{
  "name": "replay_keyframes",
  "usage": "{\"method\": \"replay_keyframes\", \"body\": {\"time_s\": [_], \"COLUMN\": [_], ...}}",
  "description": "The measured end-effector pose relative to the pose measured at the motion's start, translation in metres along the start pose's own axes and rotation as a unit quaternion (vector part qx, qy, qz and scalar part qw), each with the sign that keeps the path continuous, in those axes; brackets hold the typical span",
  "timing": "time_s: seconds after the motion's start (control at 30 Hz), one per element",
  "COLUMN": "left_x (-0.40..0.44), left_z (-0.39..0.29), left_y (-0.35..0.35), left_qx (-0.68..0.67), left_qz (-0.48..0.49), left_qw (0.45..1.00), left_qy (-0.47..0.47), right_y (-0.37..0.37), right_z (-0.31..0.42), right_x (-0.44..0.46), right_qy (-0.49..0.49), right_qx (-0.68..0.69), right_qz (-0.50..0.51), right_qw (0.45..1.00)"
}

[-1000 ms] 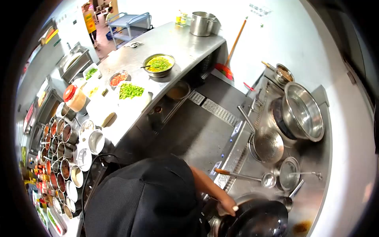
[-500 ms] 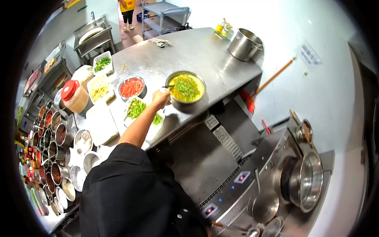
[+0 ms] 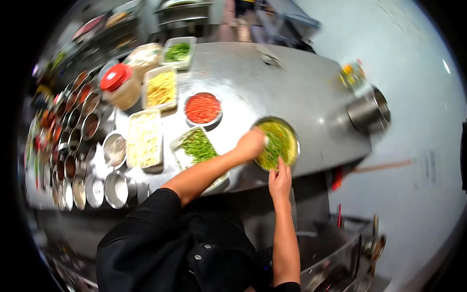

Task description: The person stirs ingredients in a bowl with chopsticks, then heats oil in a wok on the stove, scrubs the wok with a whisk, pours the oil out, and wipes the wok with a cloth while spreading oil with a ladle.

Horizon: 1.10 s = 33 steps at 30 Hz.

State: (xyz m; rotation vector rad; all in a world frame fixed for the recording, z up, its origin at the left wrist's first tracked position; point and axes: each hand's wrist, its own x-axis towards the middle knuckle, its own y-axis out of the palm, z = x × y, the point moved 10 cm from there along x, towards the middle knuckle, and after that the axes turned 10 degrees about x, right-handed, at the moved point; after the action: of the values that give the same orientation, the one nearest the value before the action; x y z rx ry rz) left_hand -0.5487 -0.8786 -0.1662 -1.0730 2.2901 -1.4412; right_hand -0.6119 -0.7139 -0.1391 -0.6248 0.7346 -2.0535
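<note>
A round metal bowl (image 3: 297, 146) of yellow-green soup topped with chopped greens (image 3: 278, 141) stands near the table's front edge. My left hand (image 3: 251, 143), blurred, is closed at the bowl's left side; a small white patch shows at its fingers, but what it grips is unclear. At the bowl's front rim, my right hand (image 3: 280, 182) has its fingers over the edge and appears to grip it. Left of the bowl are a white tray of chopped green vegetables (image 3: 197, 147), partly behind my left forearm, and a metal bowl of chopped red peppers (image 3: 203, 108).
White trays of pale pieces (image 3: 144, 138), yellow shreds (image 3: 161, 89) and greens (image 3: 177, 52) line the left, beside a red-lidded jar (image 3: 119, 85). Several metal pots stand farther left. A tall pot (image 3: 368, 111) is at the right end, a cloth (image 3: 269, 57) at the back.
The view has swung, so the table sits differently in frame. My right hand has come into view at the bowl's front rim. My left hand remains by the bowl's left side.
</note>
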Motion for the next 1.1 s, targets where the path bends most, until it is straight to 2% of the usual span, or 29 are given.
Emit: {"method": "replay_keyframes", "body": {"time_s": [0.03, 0.07, 0.1, 0.13, 0.17, 0.2, 0.23, 0.3, 0.33, 0.37, 0.4, 0.43, 0.5, 0.53, 0.57, 0.63, 0.7, 0.73, 0.8, 0.83, 0.93, 1.0, 1.03, 1.07, 1.1], "left_x": [-0.002, -0.003, -0.007, -0.004, 0.0, 0.0, 0.002, 0.007, 0.008, 0.007, 0.0, -0.01, -0.035, -0.057, -0.091, -0.148, -0.18, -0.193, -0.2, -0.208, -0.211, -0.223, -0.227, -0.233, -0.238], "left_z": [-0.014, -0.035, -0.058, -0.062, -0.065, -0.075, -0.091, -0.097, -0.101, -0.105, -0.105, -0.102, -0.062, -0.036, -0.021, 0.011, 0.021, 0.02, 0.021, 0.018, 0.023, 0.032, 0.034, 0.04, 0.042], "left_y": [-0.012, -0.019, -0.036, -0.035, -0.025, -0.024, -0.034, -0.032, -0.031, -0.042, -0.052, -0.061, -0.039, -0.021, 0.004, 0.078, 0.105, 0.115, 0.126, 0.14, 0.119, 0.12, 0.121, 0.121, 0.128], "left_qx": [0.029, 0.05, 0.037, 0.05, 0.081, 0.097, 0.114, 0.107, 0.102, 0.044, -0.013, -0.07, -0.153, -0.24, -0.322, -0.494, -0.506, -0.504, -0.548, -0.57, -0.492, -0.498, -0.496, -0.488, -0.524], "left_qz": [-0.001, -0.003, -0.064, -0.006, 0.019, 0.005, -0.012, -0.013, -0.011, -0.057, -0.101, -0.146, -0.062, -0.031, 0.003, -0.057, -0.128, -0.1, -0.085, -0.064, -0.09, -0.098, -0.097, -0.101, -0.106], "left_qw": [0.999, 0.997, 0.991, 0.998, 0.996, 0.993, 0.988, 0.987, 0.987, 0.99, 0.988, 0.981, 0.979, 0.932, 0.853, 0.719, 0.674, 0.651, 0.616, 0.6, 0.663, 0.652, 0.648, 0.652, 0.623], "left_qy": [-0.015, 0.051, 0.112, 0.044, 0.028, 0.065, 0.105, 0.116, 0.126, 0.122, 0.116, 0.11, -0.121, -0.269, -0.411, -0.485, -0.522, -0.559, -0.56, -0.557, -0.557, -0.564, -0.57, -0.572, -0.571], "right_y": [0.014, 0.029, 0.054, 0.065, 0.081, 0.086, 0.101, 0.111, 0.081, 0.042, 0.019, 0.013, -0.001, -0.005, -0.012, -0.013, -0.016, -0.017, -0.017, -0.016, -0.021, -0.017, -0.006, 0.003, 0.009], "right_z": [0.004, 0.007, -0.03, -0.051, -0.059, -0.057, -0.079, -0.115, -0.093, -0.051, -0.016, -0.02, -0.033, -0.036, -0.035, -0.03, -0.018, -0.016, -0.024, -0.041, -0.092, -0.134, -0.141, -0.122, -0.106], "right_x": [0.029, 0.051, 0.077, 0.092, 0.099, 0.102, 0.112, 0.126, 0.145, 0.149, 0.141, 0.145, 0.162, 0.164, 0.166, 0.167, 0.171, 0.174, 0.181, 0.189, 0.186, 0.159, 0.14, 0.13, 0.126], "right_qy": [-0.054, -0.088, -0.067, 0.038, 0.149, 0.201, 0.185, 0.221, 0.063, -0.101, -0.26, -0.235, -0.184, -0.211, -0.227, -0.259, -0.318, -0.33, -0.387, -0.344, -0.16, -0.058, 0.005, -0.013, -0.03], "right_qx": [-0.02, -0.039, 0.117, 0.35, 0.555, 0.59, 0.609, 0.642, 0.497, 0.322, 0.132, 0.152, 0.186, 0.15, 0.153, 0.157, 0.171, 0.17, 0.136, 0.165, 0.201, 0.239, 0.286, 0.282, 0.279], "right_qz": [-0.011, 0.029, 0.013, 0.025, 0.038, 0.081, 0.165, 0.198, 0.217, 0.22, 0.208, 0.237, 0.278, 0.301, 0.314, 0.348, 0.324, 0.312, 0.246, 0.249, 0.241, 0.24, 0.254, 0.257, 0.262], "right_qw": [0.998, 0.995, 0.991, 0.936, 0.817, 0.777, 0.754, 0.707, 0.838, 0.915, 0.934, 0.93, 0.924, 0.918, 0.909, 0.888, 0.874, 0.875, 0.878, 0.89, 0.936, 0.939, 0.924, 0.924, 0.924]}}
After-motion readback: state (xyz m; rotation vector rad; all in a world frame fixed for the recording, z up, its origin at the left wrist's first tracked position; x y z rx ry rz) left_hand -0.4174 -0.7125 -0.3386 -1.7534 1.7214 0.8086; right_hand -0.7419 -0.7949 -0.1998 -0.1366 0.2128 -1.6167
